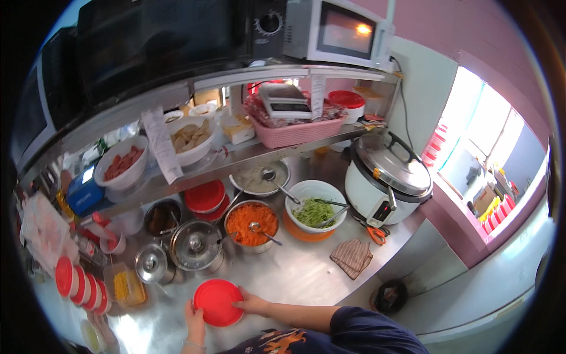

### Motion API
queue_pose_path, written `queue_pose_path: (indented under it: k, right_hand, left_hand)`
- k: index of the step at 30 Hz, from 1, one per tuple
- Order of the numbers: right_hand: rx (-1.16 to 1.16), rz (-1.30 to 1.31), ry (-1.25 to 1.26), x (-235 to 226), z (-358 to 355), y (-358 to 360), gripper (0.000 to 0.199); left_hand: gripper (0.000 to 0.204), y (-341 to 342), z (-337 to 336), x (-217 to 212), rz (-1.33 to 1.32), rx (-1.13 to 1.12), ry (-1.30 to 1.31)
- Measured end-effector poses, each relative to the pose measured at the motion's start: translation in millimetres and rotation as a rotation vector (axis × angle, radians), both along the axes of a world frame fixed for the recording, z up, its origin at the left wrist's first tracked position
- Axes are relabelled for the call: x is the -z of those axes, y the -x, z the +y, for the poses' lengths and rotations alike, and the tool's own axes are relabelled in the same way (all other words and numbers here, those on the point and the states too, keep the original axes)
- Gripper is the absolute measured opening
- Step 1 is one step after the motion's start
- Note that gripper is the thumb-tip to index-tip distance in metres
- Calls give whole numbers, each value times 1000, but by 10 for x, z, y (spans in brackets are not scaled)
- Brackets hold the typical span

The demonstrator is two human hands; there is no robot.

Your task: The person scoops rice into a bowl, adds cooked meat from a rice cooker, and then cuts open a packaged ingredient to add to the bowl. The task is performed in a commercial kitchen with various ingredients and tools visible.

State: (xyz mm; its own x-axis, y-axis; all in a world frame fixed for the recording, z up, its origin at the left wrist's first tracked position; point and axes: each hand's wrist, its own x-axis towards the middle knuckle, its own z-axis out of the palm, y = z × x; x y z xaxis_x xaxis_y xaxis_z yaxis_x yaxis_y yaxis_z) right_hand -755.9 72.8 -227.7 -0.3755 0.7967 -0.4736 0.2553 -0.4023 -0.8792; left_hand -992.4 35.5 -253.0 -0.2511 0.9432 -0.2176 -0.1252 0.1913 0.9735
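A round red lid is close in front of me, low over the steel counter; what lies under it is hidden. My left hand grips its left edge, fingers curled against the rim. From the right, my right hand holds the opposite edge with the thumb on top. Beyond the lid stand a steel bowl of shredded carrot with a spoon in it and a lidded steel pot. A smaller lidded pot is nearer on the left.
A white bowl of shredded greens with tongs, a rice cooker, a striped cloth and orange-handled scissors are on the right. Red-lidded tubs lie at left. A steel shelf overhangs the back; a bin stands below right.
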Motion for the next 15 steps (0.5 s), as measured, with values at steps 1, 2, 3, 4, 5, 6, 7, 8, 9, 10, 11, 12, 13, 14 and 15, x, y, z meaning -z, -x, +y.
queue_pose_path:
  k: [1, 2, 3, 4, 5, 6, 7, 8, 9, 10, 11, 12, 13, 14, 15]
  right_hand:
    - [-34, -137, -71, 56, -27, 18, 88]
    - [19, -33, -26, 97, -59, 42, 90]
    - [65, 70, 32, 122, -117, 66, 93]
    - [114, 174, 78, 133, -118, 90, 95]
    - [154, 377, 170, 133, -163, 105, 96]
    - [141, 240, 135, 128, -166, 131, 93]
    - [127, 307, 179, 117, -176, 144, 91]
    - [156, 347, 192, 104, -187, 156, 89]
    - [168, 443, 196, 88, -200, 155, 88]
    - [190, 491, 248, 71, -200, 148, 86]
    - [183, 418, 226, 54, -198, 129, 84]
    - [169, 310, 238, 35, -196, 106, 82]
    - [204, 365, 272, 15, -197, 89, 77]
    - [250, 380, 321, -5, -184, 77, 73]
    - [242, 407, 339, -28, -177, 52, 69]
  left_hand:
    - [44, -47, 5, 10, 149, -1, -22]
    - [47, -78, 11, 12, 238, -1, -10]
    - [50, -95, 2, 1, 267, -26, -20]
    - [50, -142, 17, -9, 300, -88, 8]
    - [51, -151, 16, -34, 271, -107, 16]
    - [51, -153, 31, -60, 251, -122, 54]
    - [50, -151, 53, -88, 280, -129, 74]
    - [47, -138, 44, -118, 238, -127, 18]
    - [45, -152, 76, -141, 256, -131, 29]
    - [42, -143, 98, -173, 299, -106, 13]
    - [40, -138, 80, -210, 373, -95, -4]
    - [38, -158, 64, -250, 420, -127, -70]
    - [36, -170, 81, -306, 468, -179, -88]
    - [36, -162, 70, -388, 303, -145, -178]
    - [35, -159, 20, -484, 126, -110, -178]
